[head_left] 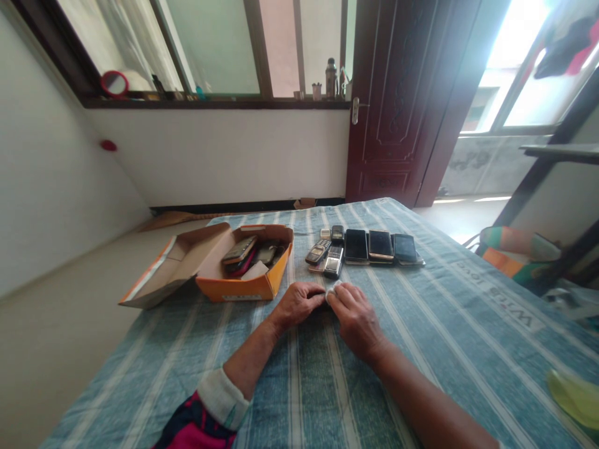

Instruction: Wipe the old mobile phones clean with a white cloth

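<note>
Both my hands meet over the striped bedspread (299, 386), just this side of a group of phones. My left hand (297, 304) is closed on a small dark phone-like object (320, 308), mostly hidden by the fingers. Pinched in my right hand (354, 317) is a crumpled white tissue or cloth (331, 292), pressed against that object. Beyond the hands lie several keypad phones, among them a silver-and-black one (334, 260) and a grey one (317, 251). To their right are touchscreen phones, including a black one (356, 244), a gold-edged one (380, 244) and a grey-screened one (405, 248).
An orange cardboard box (279, 279) with its lid (175, 265) folded open stands left of the phones, holding more phones. A yellow-green object (573, 393) sits at the right edge. Behind the bed are a wall, a windowsill (224, 103) and a dark red door (393, 112).
</note>
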